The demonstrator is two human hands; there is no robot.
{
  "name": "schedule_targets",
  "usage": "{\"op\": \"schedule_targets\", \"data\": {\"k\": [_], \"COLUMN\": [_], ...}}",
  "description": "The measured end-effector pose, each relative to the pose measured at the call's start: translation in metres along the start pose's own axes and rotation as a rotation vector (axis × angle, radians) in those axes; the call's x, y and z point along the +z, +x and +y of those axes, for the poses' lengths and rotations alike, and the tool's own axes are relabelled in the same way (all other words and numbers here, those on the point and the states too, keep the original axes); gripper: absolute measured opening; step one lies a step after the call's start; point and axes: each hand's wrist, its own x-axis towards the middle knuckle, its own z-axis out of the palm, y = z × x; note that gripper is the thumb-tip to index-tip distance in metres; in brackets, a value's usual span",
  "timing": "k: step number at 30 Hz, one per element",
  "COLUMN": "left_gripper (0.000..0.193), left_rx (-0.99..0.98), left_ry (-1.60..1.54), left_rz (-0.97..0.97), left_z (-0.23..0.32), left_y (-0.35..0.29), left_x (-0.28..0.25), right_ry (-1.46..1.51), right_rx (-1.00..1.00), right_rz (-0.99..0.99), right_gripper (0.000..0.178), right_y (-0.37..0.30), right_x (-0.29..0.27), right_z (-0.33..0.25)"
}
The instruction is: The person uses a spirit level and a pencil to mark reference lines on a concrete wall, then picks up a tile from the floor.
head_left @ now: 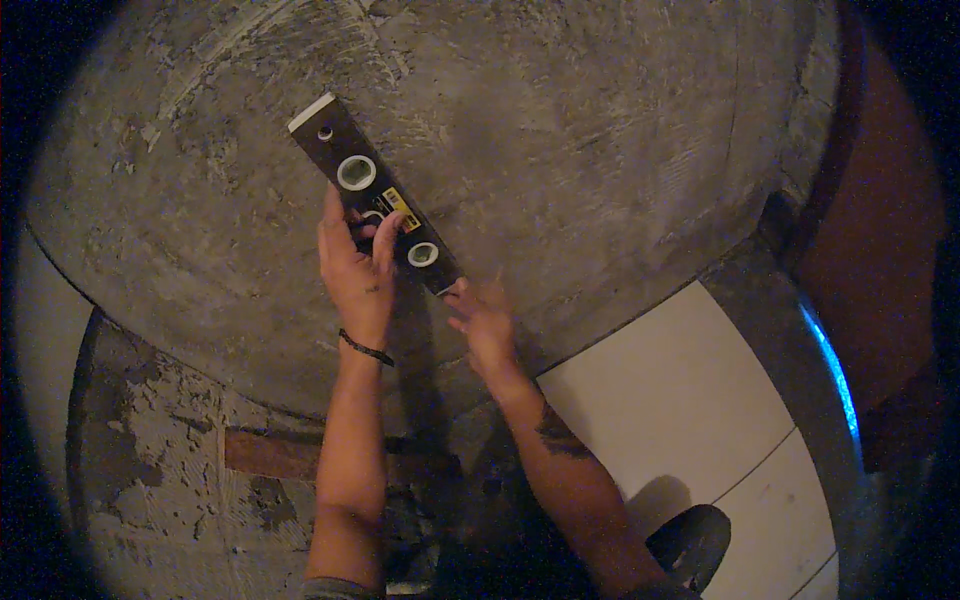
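Observation:
A short dark spirit level [392,205] slants across the middle of the view, its pale end cap at the upper left. Round vials in white rings and a yellow label show on its face. My left hand [357,262] grips it near the middle, thumb over the label and fingers along the left edge, partly covering another ring. At the level's lower right end, the fingers of my right hand [485,318] close on the corner. Behind the level spreads a rough grey cement surface [580,150] with scrape marks. A dark band circles my left wrist.
Pale tiles [660,390] lie to the right, with a dark rounded shape [695,540], perhaps a shoe or knee, over them. A reddish-brown strip [270,455] rests on patchy, chipped ground at lower left. A bright blue streak [835,370] shows at the right rim.

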Motion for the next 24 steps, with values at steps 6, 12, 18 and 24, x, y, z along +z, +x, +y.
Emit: {"op": "schedule_targets", "data": {"k": [6, 12, 18, 24], "left_gripper": [0.071, 0.072, 0.072, 0.073], "left_rx": [0.014, -0.018, -0.013, -0.024], "left_ry": [0.027, 0.078, 0.077, 0.086], "left_rz": [0.006, -0.008, 0.012, -0.01], "left_z": [-0.003, -0.005, -0.013, -0.011], "left_y": [0.001, 0.003, 0.001, 0.002], "left_x": [0.002, 0.004, 0.005, -0.001], "right_ry": [0.037, 0.04, 0.086, 0.057], "right_rx": [-0.08, 0.004, -0.065, -0.019], "right_rz": [0.023, 0.004, -0.04, -0.034], "right_gripper": [0.034, 0.037, 0.033, 0.029], "right_y": [0.009, 0.018, 0.022, 0.014], "right_x": [-0.001, -0.003, -0.004, 0.004], "right_z": [0.01, 0.014, 0.021, 0.008]}}
